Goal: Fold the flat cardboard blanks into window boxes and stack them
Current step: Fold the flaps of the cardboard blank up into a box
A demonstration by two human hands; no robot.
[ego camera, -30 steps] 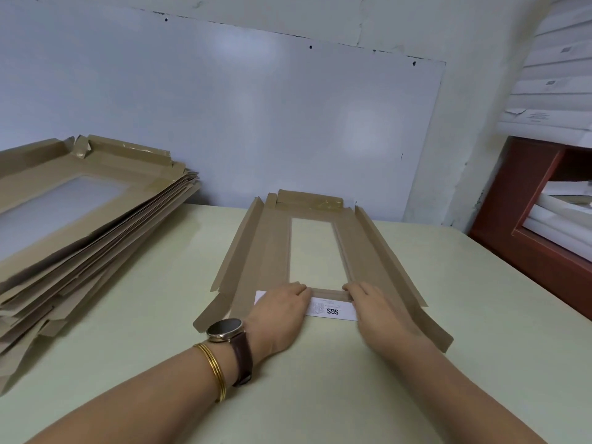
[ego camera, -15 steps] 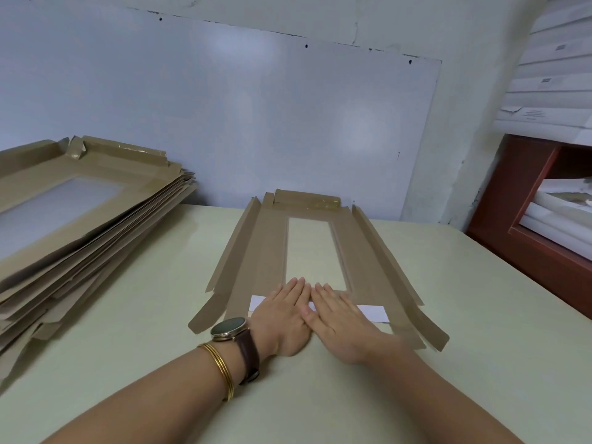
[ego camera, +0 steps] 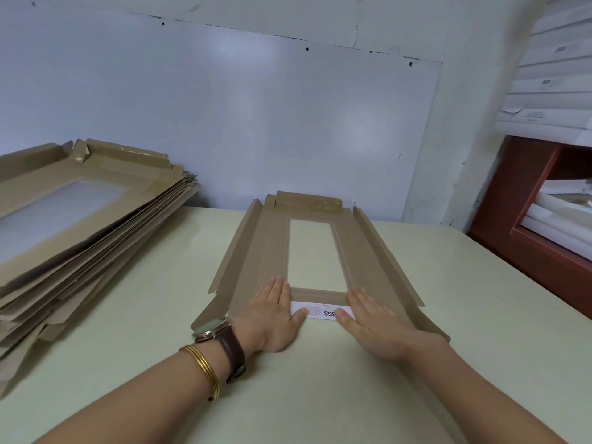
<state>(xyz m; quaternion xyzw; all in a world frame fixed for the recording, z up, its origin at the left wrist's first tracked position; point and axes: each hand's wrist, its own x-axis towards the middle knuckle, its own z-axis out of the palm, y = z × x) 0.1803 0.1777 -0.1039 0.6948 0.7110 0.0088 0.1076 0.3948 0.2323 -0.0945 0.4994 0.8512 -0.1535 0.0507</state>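
A brown cardboard blank (ego camera: 266, 251) with a long window cut-out lies flat in the middle of the table, its long side flaps raised a little. Its near end flap is folded over, showing a white printed strip (ego camera: 322, 312). My left hand (ego camera: 275, 315) presses flat on the left part of that fold, fingers straight. My right hand (ego camera: 371, 325) presses flat on the right part, fingers spread. A gap between the hands leaves the strip's middle in sight.
A tall pile of folded window blanks (ego camera: 73, 225) fills the table's left side. The pale table (ego camera: 320, 395) meets a white board at the back. A red-brown shelf (ego camera: 528, 219) with white sheets stands at the right.
Half a second ago both hands lay side by side at the fold's middle. They have slid apart along the folded flap, left hand leftward and right hand rightward.
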